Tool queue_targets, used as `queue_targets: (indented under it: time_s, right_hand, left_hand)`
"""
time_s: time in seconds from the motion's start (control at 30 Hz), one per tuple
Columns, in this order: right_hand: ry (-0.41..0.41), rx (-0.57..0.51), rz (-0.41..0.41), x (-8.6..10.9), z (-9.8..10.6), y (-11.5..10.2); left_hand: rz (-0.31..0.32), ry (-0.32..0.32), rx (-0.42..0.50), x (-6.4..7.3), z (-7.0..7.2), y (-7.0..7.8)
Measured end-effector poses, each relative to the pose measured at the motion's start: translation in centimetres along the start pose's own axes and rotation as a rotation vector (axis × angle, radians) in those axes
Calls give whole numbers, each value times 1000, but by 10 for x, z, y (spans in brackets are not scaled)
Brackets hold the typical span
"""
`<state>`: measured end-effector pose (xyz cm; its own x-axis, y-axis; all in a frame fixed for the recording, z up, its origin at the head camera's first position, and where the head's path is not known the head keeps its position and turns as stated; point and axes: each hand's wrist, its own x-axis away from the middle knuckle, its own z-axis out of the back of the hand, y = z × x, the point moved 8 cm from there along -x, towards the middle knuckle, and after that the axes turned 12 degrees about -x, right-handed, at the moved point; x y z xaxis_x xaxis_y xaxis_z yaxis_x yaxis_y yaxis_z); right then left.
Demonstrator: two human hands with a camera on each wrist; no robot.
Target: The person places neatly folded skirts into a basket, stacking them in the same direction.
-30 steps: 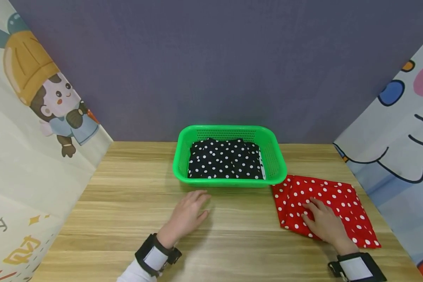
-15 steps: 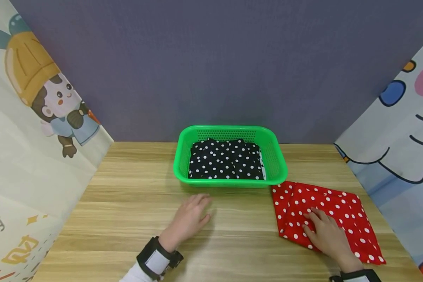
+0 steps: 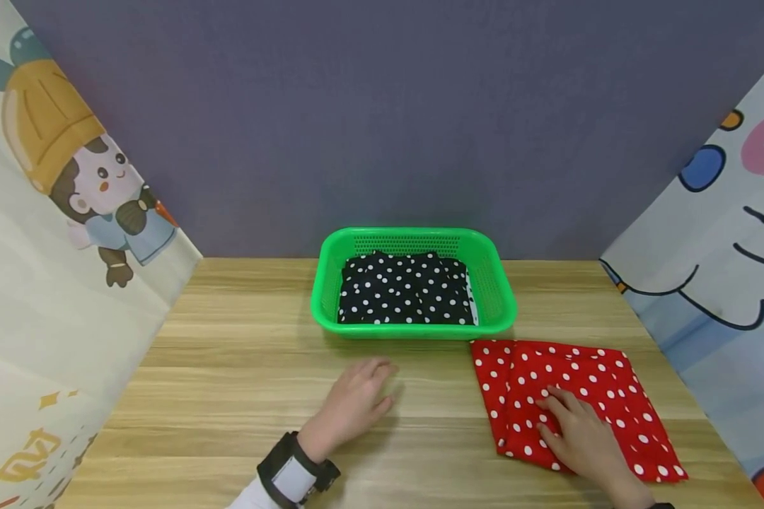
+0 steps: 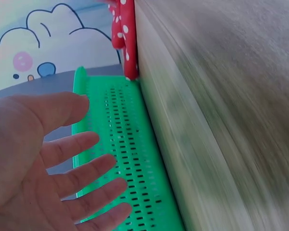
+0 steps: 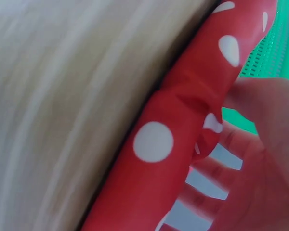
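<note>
A folded red cloth with white dots (image 3: 522, 396) lies flat on the table, just in front of the basket's right end. My right hand (image 3: 579, 438) rests on top of this cloth, its fingers spread and fingertips pressing the fabric. In the right wrist view, a puckered fold of the red cloth (image 5: 154, 139) shows beside the thumb. My left hand (image 3: 350, 403) hovers over the wood before the basket, holding nothing. From the left wrist, its fingers (image 4: 86, 163) look straight and apart, with the basket's perforated wall behind them.
A green plastic basket (image 3: 414, 331) stands near the back wall. Inside it lies a folded black cloth with white dots (image 3: 407, 290). Printed cartoon sheets flank the wooden table (image 3: 229, 367) left and right, and a grey-blue panel (image 3: 382, 127) rises behind.
The red cloth has slid toward me and slightly left under my right hand, opening a small gap from the basket. My left hand has shifted slightly right and nearer to me.
</note>
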<state>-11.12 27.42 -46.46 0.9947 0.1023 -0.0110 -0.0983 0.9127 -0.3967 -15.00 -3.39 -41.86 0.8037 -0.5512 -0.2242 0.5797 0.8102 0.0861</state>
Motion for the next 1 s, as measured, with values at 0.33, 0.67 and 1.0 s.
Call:
queue_targets:
  time_s: [0.33, 0.67, 1.0]
  right_hand:
    - [-28, -15, 62, -7, -5, -22]
    - [-86, -8, 100, -16, -17, -41]
    - [-101, -14, 146, -20, -23, -61]
  left_hand:
    - [-46, -45, -24, -7, -8, 15]
    - [-185, -77, -84, -17, -24, 49]
    - [-276, -138, -86, -20, -35, 75]
